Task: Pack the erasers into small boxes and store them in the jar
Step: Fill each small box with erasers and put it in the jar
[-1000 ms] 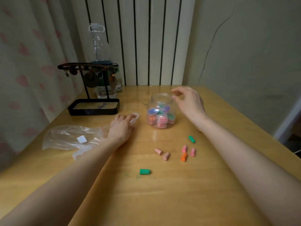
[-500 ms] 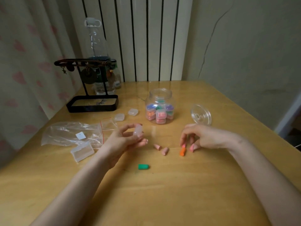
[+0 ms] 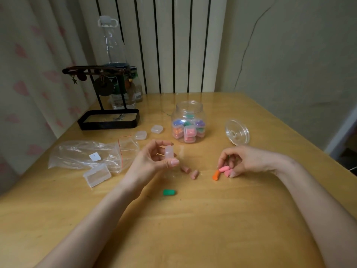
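My left hand (image 3: pixel 154 161) is raised a little above the wooden table (image 3: pixel 193 229), thumb and fingers curled around a small clear box (image 3: pixel 169 151) held upright. My right hand (image 3: pixel 243 161) is low over the table, its fingertips pinching a pink eraser (image 3: pixel 224 168). I cannot tell whether that eraser has left the surface. A second pink eraser (image 3: pixel 229 173) lies just under those fingers, with an orange eraser (image 3: pixel 216 175) touching it on the left.

Two pale pink erasers (image 3: pixel 194 174) lie between my hands, and a green eraser (image 3: pixel 169 192) sits nearer to me.

Farther back, the clear jar (image 3: pixel 188 120) stands open, partly filled with small boxes of coloured erasers. Its lid (image 3: pixel 237 132) lies on the table to the right. Two empty small boxes (image 3: pixel 140 135) sit to the jar's left, beside a clear plastic bag (image 3: pixel 87 155) and a rectangular clear case (image 3: pixel 97 175).
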{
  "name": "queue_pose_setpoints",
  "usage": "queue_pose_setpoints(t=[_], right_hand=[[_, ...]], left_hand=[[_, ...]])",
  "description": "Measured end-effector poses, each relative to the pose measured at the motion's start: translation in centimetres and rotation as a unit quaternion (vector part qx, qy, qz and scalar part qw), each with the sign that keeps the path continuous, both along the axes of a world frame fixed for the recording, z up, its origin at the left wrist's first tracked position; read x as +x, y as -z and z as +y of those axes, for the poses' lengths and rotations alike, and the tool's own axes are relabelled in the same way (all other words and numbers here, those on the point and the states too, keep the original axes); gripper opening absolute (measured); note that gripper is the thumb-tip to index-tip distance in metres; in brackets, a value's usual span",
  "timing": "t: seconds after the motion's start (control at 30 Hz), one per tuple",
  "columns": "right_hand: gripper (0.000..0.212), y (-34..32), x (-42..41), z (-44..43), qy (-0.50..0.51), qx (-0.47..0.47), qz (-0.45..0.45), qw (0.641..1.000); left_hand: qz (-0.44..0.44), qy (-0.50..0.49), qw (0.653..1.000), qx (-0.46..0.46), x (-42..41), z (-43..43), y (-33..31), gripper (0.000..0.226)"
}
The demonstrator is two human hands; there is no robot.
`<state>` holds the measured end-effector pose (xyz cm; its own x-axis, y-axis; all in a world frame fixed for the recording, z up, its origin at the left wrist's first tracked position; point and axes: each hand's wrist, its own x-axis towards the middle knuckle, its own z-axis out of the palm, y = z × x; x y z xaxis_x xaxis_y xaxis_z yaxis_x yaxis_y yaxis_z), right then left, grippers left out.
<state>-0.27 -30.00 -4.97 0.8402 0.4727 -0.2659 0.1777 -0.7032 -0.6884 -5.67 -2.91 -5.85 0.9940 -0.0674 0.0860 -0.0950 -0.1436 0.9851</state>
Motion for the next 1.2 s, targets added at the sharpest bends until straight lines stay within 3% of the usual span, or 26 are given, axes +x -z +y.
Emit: queue_pose_setpoints(t=[0.17,0.23,0.3,0.43,0.6,0.7,0.9,1.03,1.2], right_hand=[[0.031,0.2,0.0,0.3,0.020,0.001,-0.003,1.000],[0.028,-0.2,-0.1,0.3,0.044,0.020,-0.041,0.998],[0.022,-1.1,-0.5,0.5,0.076,0.084,-0.092,0.989],[0.016,-2.1,-2.0,3.2,0.082,0.260,-0.107,0.956],[0.031,-0.9,-3.7,7.5,0.039,0.322,-0.131,0.937],[0.040,-0.1,-4.0,8.6,0.029,0.313,-0.177,0.933],[0.031,0.5,-3.7,8.4,0.054,0.297,-0.211,0.930],[0.047,0.5,-3.9,8.3,0.016,0.258,-0.217,0.941],[0.042,0.8,-4.0,8.5,0.010,0.210,-0.285,0.935]], left_hand=[[-0.017,-0.001,1.000,-0.006,-0.2,-0.3,-0.3,0.048],[-0.022,-0.004,1.000,-0.007,-0.2,-0.3,-0.3,0.050],[-0.024,-0.010,1.000,-0.018,-0.1,-0.2,-0.4,0.051],[-0.016,0.008,0.997,-0.078,-0.1,-0.5,-0.5,0.045],[0.054,0.107,0.974,-0.193,-0.6,-1.2,-0.2,0.041],[0.056,0.128,0.969,-0.205,-0.6,-1.1,0.0,0.040],[0.007,0.096,0.986,-0.133,-0.7,-1.3,0.0,0.039],[0.013,0.094,0.984,-0.151,-0.6,-1.2,0.0,0.047],[0.027,0.101,0.982,-0.154,-0.7,-1.4,0.2,0.042]])
